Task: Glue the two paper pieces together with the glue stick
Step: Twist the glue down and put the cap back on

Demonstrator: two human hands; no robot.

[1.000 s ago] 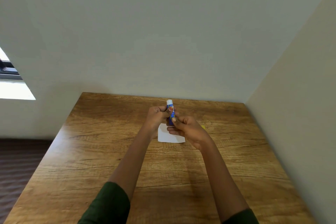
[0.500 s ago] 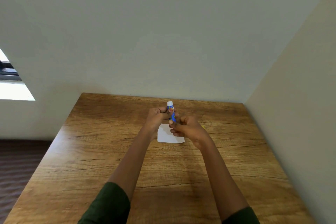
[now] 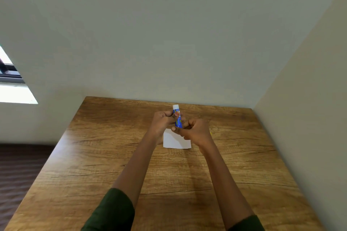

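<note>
Glue stick [image 3: 178, 118] is upright above the surface [image 3: 112, 155], clamped in both hands: left [image 3: 163, 120] on the upper body, right [image 3: 195, 131] at the base. It looks light, stiff and smooth. White paper [image 3: 175, 141], thin and floppy, lies flat beneath.

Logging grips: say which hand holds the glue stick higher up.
The left hand. It grips the glue stick just under its white end; the right hand holds the lower end, above the paper.
</note>
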